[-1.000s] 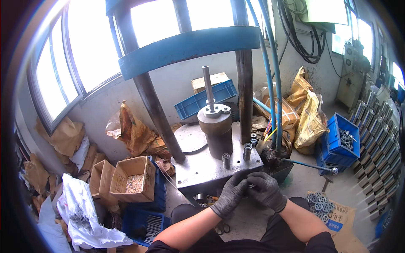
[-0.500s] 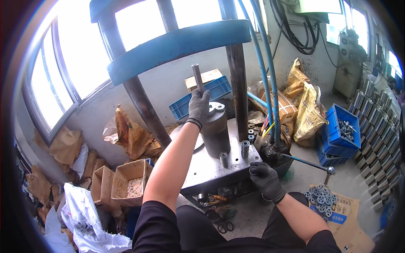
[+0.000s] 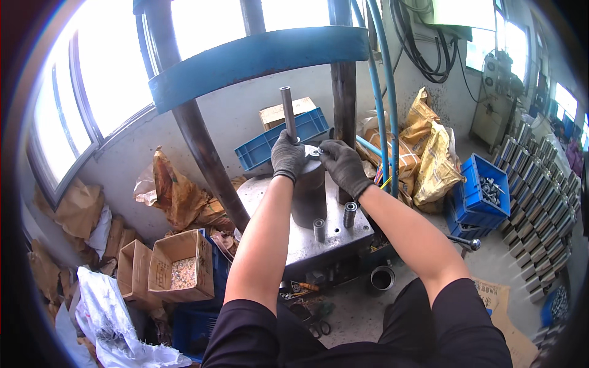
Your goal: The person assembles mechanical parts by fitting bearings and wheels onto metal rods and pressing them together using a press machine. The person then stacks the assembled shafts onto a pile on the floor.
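My left hand (image 3: 287, 155), in a dark grey glove, is closed round a long metal tube (image 3: 288, 110) standing upright at the top of a thick dark steel cylinder (image 3: 310, 199). My gloved right hand (image 3: 345, 164) reaches to the right side of that same top. Its fingertips are pinched at a small metal ring (image 3: 315, 151), partly hidden by the glove. The cylinder stands on the metal table (image 3: 279, 239) of a press. In front of it are two short stacks of ringed metal parts, a lower one (image 3: 319, 230) and a taller one (image 3: 350, 214).
Blue press crossbeam (image 3: 257, 66) spans above my hands, between two dark columns (image 3: 208, 162). A blue crate (image 3: 282, 140) lies behind the cylinder. Cardboard boxes (image 3: 181, 267) stand left; blue bins (image 3: 485, 190) and stacked metal cylinders (image 3: 534, 208) stand right. A dark cup (image 3: 382, 279) sits below the table.
My right hand has moved up and left from the table's front right corner, where it held a small ring, to the cylinder top. My left hand still grips the tube. The view has shifted slightly.
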`<action>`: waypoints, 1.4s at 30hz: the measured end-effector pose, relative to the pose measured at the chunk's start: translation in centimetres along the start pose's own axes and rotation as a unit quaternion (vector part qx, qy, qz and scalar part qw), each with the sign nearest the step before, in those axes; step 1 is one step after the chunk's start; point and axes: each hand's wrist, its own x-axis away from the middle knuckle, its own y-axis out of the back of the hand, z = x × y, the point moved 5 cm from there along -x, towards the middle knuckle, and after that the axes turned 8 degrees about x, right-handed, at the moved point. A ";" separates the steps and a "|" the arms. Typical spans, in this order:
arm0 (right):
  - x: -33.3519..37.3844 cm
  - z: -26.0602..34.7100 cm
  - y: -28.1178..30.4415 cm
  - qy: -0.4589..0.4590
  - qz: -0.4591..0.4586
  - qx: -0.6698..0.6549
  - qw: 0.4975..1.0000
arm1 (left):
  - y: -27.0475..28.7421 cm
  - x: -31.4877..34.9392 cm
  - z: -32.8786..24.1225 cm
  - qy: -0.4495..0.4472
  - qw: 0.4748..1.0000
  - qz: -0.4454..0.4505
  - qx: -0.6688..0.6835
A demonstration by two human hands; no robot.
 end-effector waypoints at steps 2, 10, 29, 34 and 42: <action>-1.8 -1.6 -1.4 -0.038 0.044 0.063 0.996 | -0.4 0.4 -0.9 -0.008 1.000 0.002 0.012; -1.7 -2.1 -4.1 -0.060 0.071 0.038 0.995 | 0.2 0.6 0.6 -0.002 0.997 -0.003 0.075; -1.6 -1.9 -3.9 -0.109 0.116 0.053 0.986 | 1.4 2.1 0.0 -0.004 0.768 -0.149 0.622; -2.0 -0.5 -2.7 -0.082 0.160 0.152 0.972 | 1.0 1.9 -0.8 -0.001 0.755 -0.120 0.645; 4.9 6.3 9.1 0.218 0.315 0.254 0.888 | 2.4 1.7 -2.9 0.025 0.815 -0.105 0.570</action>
